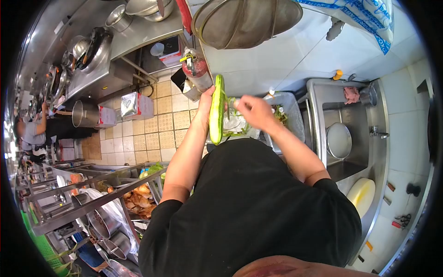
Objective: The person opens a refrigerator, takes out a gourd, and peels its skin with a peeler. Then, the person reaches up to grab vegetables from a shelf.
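Observation:
A long pale-green vegetable (216, 113) is held upright in my left hand (206, 102), whose fingers wrap round its upper half. Just to its right is my right hand (255, 111), with its fingers curled together; what they hold, if anything, is too small and blurred to make out. Below the hands lies a white plastic bag (234, 123) with green peelings around it. A clear plastic tub (291, 111) with green scraps stands to the right, partly behind my right forearm.
A metal sink (355, 111) holding a round bowl (338, 141) is on the right. A fire extinguisher (195, 69) stands ahead on the left. Metal racks (92, 203) with food and pots are at the lower left. A co-worker (34, 131) is at the far left.

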Motion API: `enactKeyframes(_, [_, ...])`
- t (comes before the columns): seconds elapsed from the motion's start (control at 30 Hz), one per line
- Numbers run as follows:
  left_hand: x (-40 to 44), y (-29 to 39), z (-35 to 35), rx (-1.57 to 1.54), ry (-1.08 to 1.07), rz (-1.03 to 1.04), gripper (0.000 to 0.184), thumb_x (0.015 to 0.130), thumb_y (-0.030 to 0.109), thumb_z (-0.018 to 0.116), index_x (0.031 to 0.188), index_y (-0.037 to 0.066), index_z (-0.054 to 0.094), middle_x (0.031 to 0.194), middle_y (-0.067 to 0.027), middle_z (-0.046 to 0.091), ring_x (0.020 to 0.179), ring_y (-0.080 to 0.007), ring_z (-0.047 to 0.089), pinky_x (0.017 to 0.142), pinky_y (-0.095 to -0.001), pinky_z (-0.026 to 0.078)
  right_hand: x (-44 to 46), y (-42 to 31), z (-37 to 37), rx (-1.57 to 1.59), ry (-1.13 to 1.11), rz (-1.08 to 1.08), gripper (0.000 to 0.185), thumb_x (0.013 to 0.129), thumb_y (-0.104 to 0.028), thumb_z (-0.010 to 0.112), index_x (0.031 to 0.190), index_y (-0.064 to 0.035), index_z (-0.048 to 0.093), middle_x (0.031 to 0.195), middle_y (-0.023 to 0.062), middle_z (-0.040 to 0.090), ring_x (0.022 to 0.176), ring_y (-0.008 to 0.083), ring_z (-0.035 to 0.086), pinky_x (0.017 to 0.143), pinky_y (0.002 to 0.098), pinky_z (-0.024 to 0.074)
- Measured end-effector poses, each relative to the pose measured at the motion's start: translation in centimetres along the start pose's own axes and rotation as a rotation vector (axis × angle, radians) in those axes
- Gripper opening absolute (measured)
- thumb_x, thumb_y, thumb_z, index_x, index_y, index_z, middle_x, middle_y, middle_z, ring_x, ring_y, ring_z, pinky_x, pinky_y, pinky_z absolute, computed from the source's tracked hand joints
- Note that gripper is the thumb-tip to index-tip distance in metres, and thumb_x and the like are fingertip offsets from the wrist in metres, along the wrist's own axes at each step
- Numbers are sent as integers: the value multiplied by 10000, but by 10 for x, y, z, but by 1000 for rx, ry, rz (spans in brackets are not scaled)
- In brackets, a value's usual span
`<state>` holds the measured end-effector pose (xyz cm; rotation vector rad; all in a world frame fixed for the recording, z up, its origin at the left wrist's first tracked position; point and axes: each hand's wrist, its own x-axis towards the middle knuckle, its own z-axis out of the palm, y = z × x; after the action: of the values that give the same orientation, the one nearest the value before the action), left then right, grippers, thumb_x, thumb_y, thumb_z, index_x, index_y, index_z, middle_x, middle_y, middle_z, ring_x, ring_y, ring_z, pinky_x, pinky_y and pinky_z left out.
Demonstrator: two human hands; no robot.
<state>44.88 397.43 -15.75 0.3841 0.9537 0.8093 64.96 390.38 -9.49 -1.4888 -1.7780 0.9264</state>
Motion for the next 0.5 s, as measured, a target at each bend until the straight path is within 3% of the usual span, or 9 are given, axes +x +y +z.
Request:
enactKeyframes(0.03, [3, 1, 1, -3, 0, 3, 433, 1060, 461, 426, 993, 63, 583, 777, -96, 614, 559, -228, 592, 495, -345, 517, -10, -11, 4, -2, -2, -3, 326, 960, -395, 664, 841, -92, 669, 696, 134, 665, 645, 337, 664, 601, 441, 496])
enactKeyframes(0.1, [7, 1, 3, -92, 74, -32, 450, 1067, 463, 390, 1010, 59, 580, 795, -100, 622, 556, -235, 587, 496, -352, 508, -27, -31, 7, 44, -230, -144, 319, 950, -391, 670, 829, -96, 663, 680, 127, 659, 653, 343, 668, 599, 454, 496])
enactKeyframes(0.2, [7, -1, 2, -29, 96, -50, 460, 1065, 470, 377, 1035, 57, 577, 825, -101, 631, 572, -229, 584, 512, -356, 505, -28, -36, 7, -117, -267, -194, 316, 946, -395, 669, 831, -100, 667, 671, 121, 656, 659, 354, 670, 599, 465, 494])
enactKeyframes(0.3, [6, -1, 6, -13, 92, -67, 464, 1063, 479, 381, 1045, 63, 583, 828, -93, 629, 582, -222, 580, 520, -355, 505, -18, -20, 6, -131, -217, -129, 321, 938, -413, 674, 837, -108, 682, 670, 118, 656, 649, 349, 666, 599, 469, 495])
enactKeyframes(0.47, [-10, -5, 11, 44, 59, -35, 457, 1060, 498, 394, 1072, 86, 592, 818, -76, 624, 592, -215, 573, 522, -361, 501, 16, 18, 12, -36, -118, 37, 413, 956, -432, 649, 785, -57, 676, 620, 119, 599, 549, 304, 555, 559, 428, 426])
enactKeyframes(0.5, [-10, -7, 8, 47, -22, -73, 455, 1058, 508, 398, 1087, 97, 592, 819, -74, 627, 596, -213, 577, 522, -362, 502, 27, 31, 13, -34, -113, 40, 413, 956, -432, 649, 785, -57, 676, 620, 119, 599, 549, 304, 555, 559, 428, 426])
